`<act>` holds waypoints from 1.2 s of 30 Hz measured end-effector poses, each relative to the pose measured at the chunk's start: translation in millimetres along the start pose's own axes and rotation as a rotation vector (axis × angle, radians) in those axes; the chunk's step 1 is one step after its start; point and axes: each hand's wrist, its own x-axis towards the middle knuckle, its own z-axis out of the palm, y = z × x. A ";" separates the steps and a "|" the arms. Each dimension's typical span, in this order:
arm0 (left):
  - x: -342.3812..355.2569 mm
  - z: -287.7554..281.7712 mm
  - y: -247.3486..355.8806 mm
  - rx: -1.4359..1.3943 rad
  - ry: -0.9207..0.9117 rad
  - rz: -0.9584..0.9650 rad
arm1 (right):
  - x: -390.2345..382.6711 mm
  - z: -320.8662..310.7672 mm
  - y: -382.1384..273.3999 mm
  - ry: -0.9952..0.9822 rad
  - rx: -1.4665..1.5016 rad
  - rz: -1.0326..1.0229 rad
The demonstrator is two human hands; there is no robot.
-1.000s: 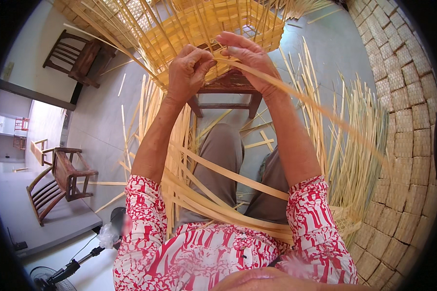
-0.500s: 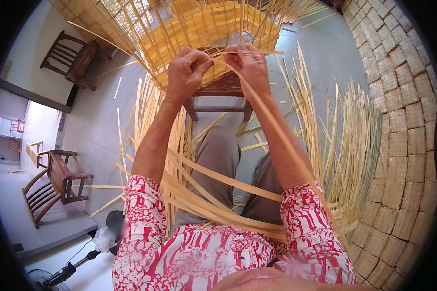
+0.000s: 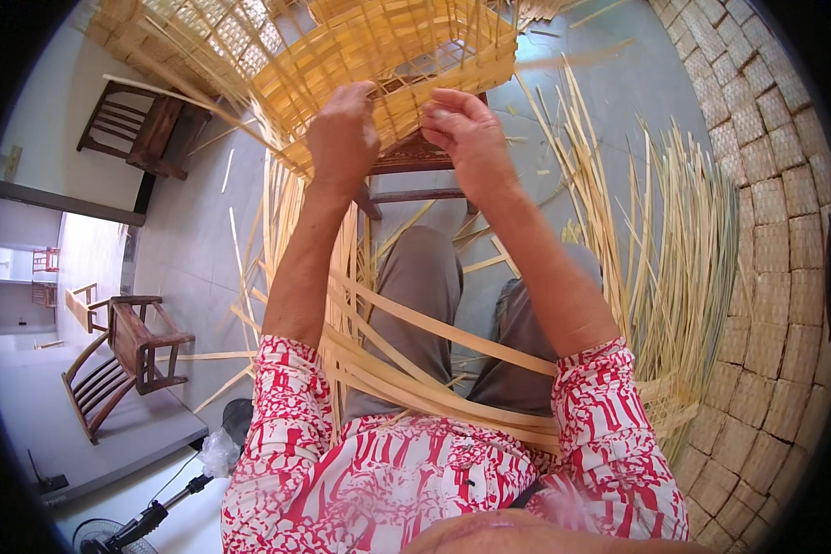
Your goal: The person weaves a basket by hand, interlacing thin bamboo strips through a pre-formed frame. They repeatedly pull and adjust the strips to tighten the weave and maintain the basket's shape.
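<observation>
A yellow basket (image 3: 379, 46) of woven flat strips, its upright stakes still standing loose, rests on a wooden stool (image 3: 414, 159) in front of my knees. My left hand (image 3: 343, 138) is at the near side of the basket, back of the hand up and fingers curled in against the weave. What those fingers pinch is hidden behind the hand. Just right of it, my right hand (image 3: 471, 138) hovers by the basket's near edge, fingers loosely bent and apart, with nothing visible in them. A blurred strip (image 3: 577, 57) sticks out past the basket's right end.
Long pale strips (image 3: 452, 340) lie across my lap. More strips are heaped on the floor left of my knees, and a thick bundle (image 3: 679, 231) lies on the right. Stacked woven pieces (image 3: 771, 258) line the right side. Wooden chairs (image 3: 134, 346) and a fan (image 3: 111, 535) are leftward.
The long strip that ran from my hands along my right forearm is gone from there; a blurred strip now shows beyond the basket. My left hand turned over toward the weave, and my right hand loosened.
</observation>
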 end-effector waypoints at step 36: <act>28.6 29.0 20.7 -0.705 -0.148 -0.135 | 56.6 -24.2 -30.3 -0.033 -0.212 -0.352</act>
